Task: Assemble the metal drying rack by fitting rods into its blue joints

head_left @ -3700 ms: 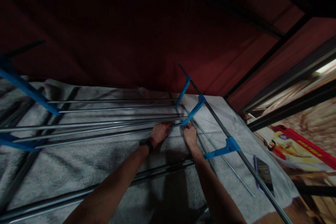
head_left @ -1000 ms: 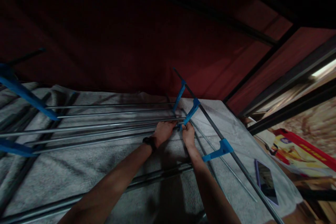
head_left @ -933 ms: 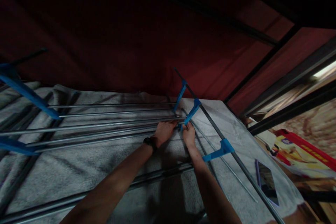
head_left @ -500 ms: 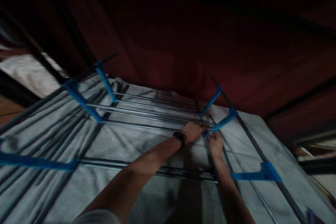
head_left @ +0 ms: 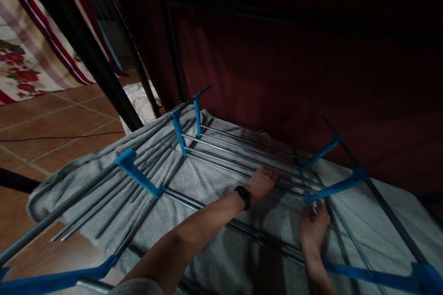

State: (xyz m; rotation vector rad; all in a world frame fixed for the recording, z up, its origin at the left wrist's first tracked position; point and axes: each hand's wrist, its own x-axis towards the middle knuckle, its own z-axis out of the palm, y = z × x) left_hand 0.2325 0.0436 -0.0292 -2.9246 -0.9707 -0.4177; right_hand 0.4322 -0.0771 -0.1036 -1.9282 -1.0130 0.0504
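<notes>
My left hand (head_left: 262, 182), with a dark band on the wrist, has its fingers curled over a thin metal rod (head_left: 221, 162) of the rack; its thumb is hidden. Close below the inner end of a blue bracket (head_left: 337, 186), my right hand (head_left: 314, 225) is closed in a pinch. Something small and pale shows at its fingertips, too small to name. Several parallel rods run between this bracket and another blue bracket (head_left: 178, 130) on the left. A dark side tube (head_left: 384, 203) passes through the right-hand brackets.
Loose grey tubes (head_left: 114, 203) lie on the grey blanket (head_left: 204, 184) at left. More blue brackets (head_left: 138, 176) sit along the left tube. A dark red curtain (head_left: 249, 64) hangs behind. Black posts (head_left: 100, 64) and a tiled floor (head_left: 69, 115) are at left.
The view has swung left, showing more floor. My left hand has moved away from the right-hand bracket, leftward along the rods. My right hand has dropped slightly below the bracket's end.
</notes>
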